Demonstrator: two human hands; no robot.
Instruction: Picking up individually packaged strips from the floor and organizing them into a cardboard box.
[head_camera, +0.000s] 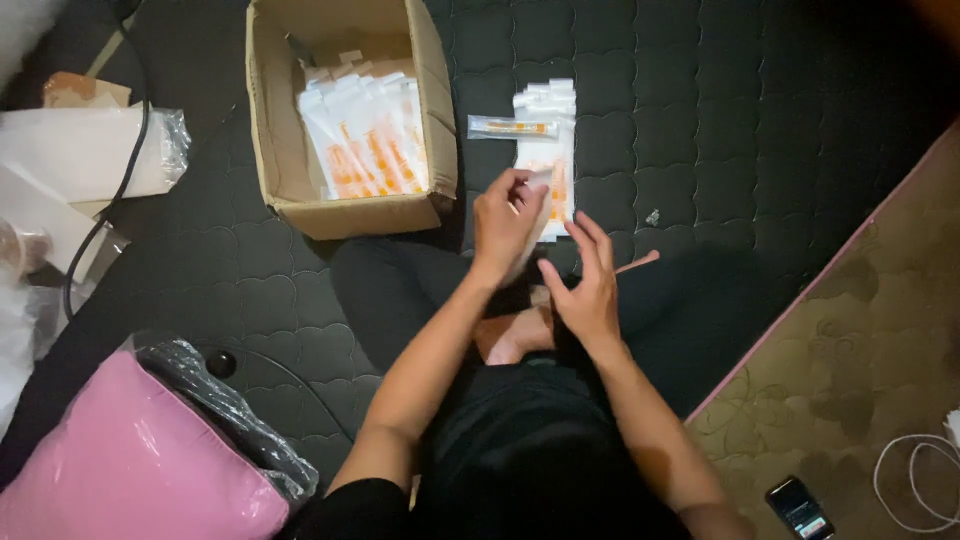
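My left hand (505, 218) pinches the top of a white packet with orange print (545, 205), holding it upright above my lap. Beside the packet's lower edge is my right hand (585, 285), fingers spread and empty; whether it touches the packet I cannot tell. Just beyond the hands lies a stack of similar white packets (545, 120) on the dark quilted mat (700, 130), with a clear tube-shaped packet (510, 127) lying across its left side. To the left, an open cardboard box (290, 180) holds several more of the white and orange packets (365, 140).
A pink bundle in clear plastic (130, 460) lies at the lower left. White bags and papers (80, 150) and a black cable (125, 170) lie at the left. A patterned carpet (860, 350) at the right carries a phone (800, 507) and a white cable (915, 480).
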